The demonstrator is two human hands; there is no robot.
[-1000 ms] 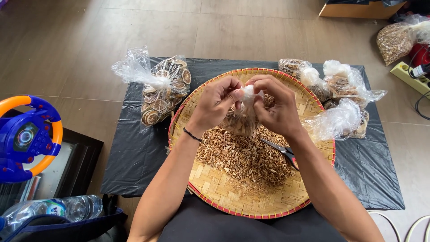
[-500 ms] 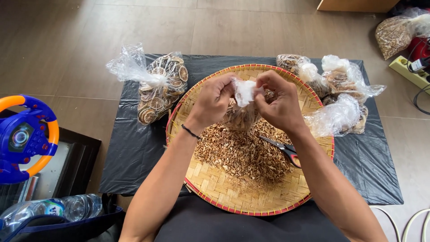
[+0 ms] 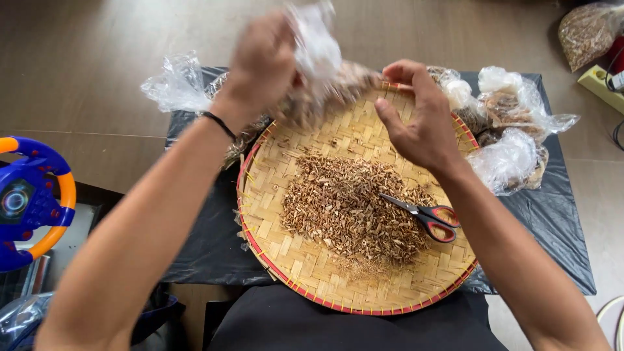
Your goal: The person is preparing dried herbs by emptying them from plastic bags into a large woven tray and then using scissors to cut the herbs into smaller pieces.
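Note:
My left hand [image 3: 263, 62] grips a clear plastic bag [image 3: 318, 62] of brown dried chips, lifted and blurred above the far rim of a round woven bamboo tray [image 3: 279, 240]. My right hand [image 3: 419, 127] hovers just right of the bag over the tray's far edge, fingers curled and holding nothing. A heap of chopped dried herb bits [image 3: 344, 208] lies in the tray's middle. Red-handled scissors [image 3: 426, 216] rest on the heap's right side.
A black plastic sheet [image 3: 559, 227] lies under the tray. Filled clear bags [image 3: 513, 130] sit at the right, another bag [image 3: 175, 88] at the left. A blue and orange toy steering wheel [image 3: 29, 201] is at far left; a further bag of chips [image 3: 585, 32] is at top right.
Both hands held the bag together over the tray. Now my left hand has swung it up and leftward, and my right hand has come off it.

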